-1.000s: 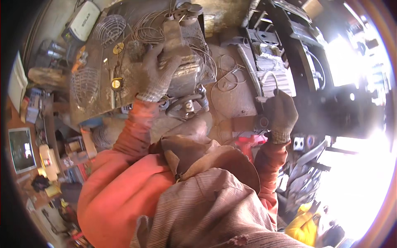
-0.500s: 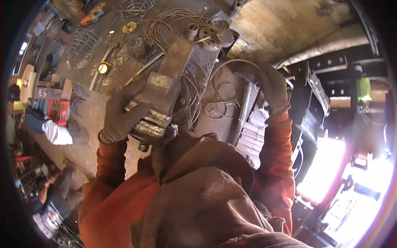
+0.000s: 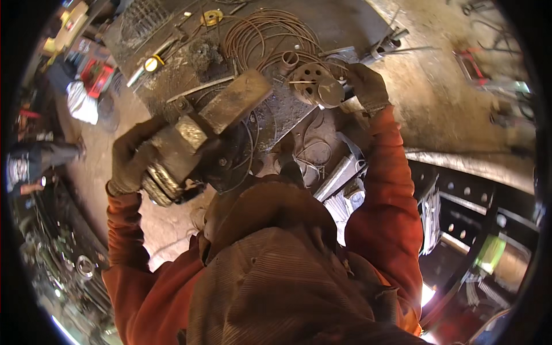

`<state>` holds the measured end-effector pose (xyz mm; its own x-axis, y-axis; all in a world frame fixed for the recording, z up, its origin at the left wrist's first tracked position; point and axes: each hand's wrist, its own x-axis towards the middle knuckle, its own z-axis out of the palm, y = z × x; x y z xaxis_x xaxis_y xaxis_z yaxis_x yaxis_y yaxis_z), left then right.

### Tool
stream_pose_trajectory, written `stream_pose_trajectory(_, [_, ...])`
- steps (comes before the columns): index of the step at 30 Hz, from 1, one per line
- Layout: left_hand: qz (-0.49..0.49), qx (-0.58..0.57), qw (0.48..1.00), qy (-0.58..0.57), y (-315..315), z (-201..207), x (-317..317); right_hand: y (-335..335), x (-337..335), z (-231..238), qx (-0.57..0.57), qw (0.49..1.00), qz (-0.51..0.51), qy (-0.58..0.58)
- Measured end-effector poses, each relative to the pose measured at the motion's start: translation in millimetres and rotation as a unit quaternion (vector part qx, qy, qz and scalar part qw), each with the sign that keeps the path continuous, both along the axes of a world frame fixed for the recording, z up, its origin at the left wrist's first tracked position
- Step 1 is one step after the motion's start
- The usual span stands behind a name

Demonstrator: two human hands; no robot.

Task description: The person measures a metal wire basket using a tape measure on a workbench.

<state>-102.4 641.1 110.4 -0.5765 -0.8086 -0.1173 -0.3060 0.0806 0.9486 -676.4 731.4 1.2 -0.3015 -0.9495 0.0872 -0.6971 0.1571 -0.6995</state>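
Observation:
My left hand (image 3: 133,156), in a dark glove, grips the side of a heavy bench vise (image 3: 167,152) with worn, shiny metal edges. Its fingers and thumb lie around the vise body. A long flat brown metal bar (image 3: 238,100) projects from the vise over the workbench. My right hand (image 3: 368,86), also gloved, is curled at the bench's right edge, beside a round metal plate with holes (image 3: 309,80). A thin wire (image 3: 330,62) appears to run into its fingers, though the grip itself is partly hidden.
A coil of rusty wire (image 3: 270,34) lies on the dark workbench (image 3: 190,77). Near it are a tape measure (image 3: 152,64), a yellow disc (image 3: 211,17) and a short pipe (image 3: 289,59). A red crate (image 3: 96,77) and another person (image 3: 40,164) are at the left.
My right hand has moved forward to the bench edge, beside the holed plate. The view has turned rightward, showing more floor at the upper right. My left hand stays at the vise.

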Motion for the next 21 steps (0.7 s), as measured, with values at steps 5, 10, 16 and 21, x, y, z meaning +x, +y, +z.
stream_pose_trajectory(5, [0.164,-0.349,0.902,-0.195,27,19,-11,-31,-13,-39,0.014,0.994,0.042,0.095])
stream_pose_trajectory(10, [0.271,-0.434,0.831,-0.217,110,60,-102,-34,-19,-45,0.004,0.991,0.093,0.095])
stream_pose_trajectory(16, [0.089,-0.330,0.927,-0.157,126,24,-213,-31,-44,-60,-0.029,0.990,0.119,0.074])
stream_pose_trajectory(21, [0.000,-0.268,0.950,-0.157,115,-6,-259,-21,-50,-48,0.017,0.988,0.144,0.051])
